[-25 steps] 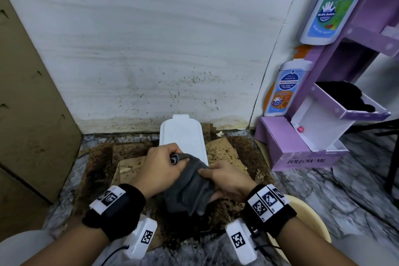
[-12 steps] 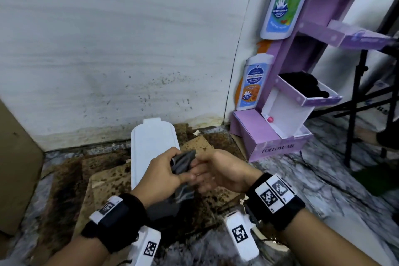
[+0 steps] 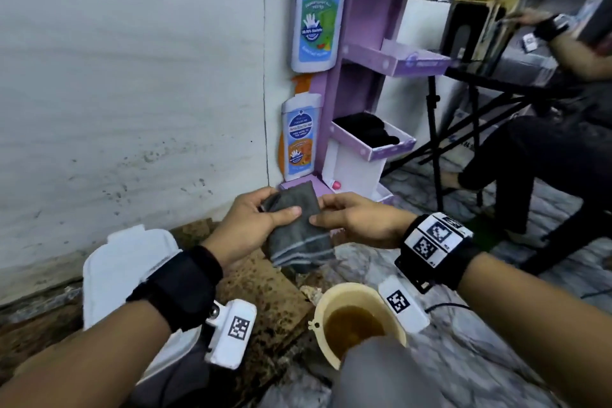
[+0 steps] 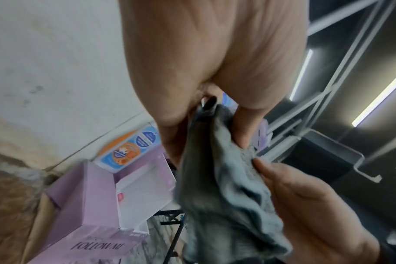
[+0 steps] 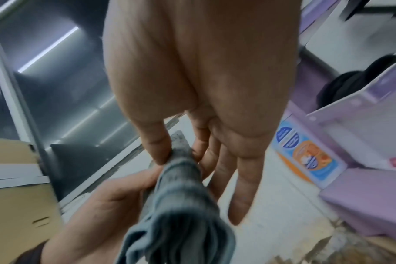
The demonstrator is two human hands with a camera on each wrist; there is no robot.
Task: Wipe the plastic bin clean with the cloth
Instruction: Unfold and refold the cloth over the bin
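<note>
**Grey cloth folded in both hands, bin not yet touched**

Beige and nearest to us, a small bucket (image 3: 359, 318) of brownish water sits on the floor just under our right wrist. Left of it lies the white plastic bin (image 3: 126, 262), on stained cardboard (image 3: 265, 288) and partly hidden by our left forearm. Above both, we hold the grey cloth (image 3: 298, 228) in the air: our left hand (image 3: 255, 225) pinches it, thumb over the front, while our right hand (image 3: 357, 220) nips its right edge between thumb and fingers. We judge this to be the readying step, with the cloth gathered into a pad and no contact with the bin. Next we need to bring the cloth down and to the left onto the bin, pressing flat, probably one hand steadying it. Further off stands a purple display stand (image 3: 361, 149) against the white wall (image 3: 132, 93).
</note>
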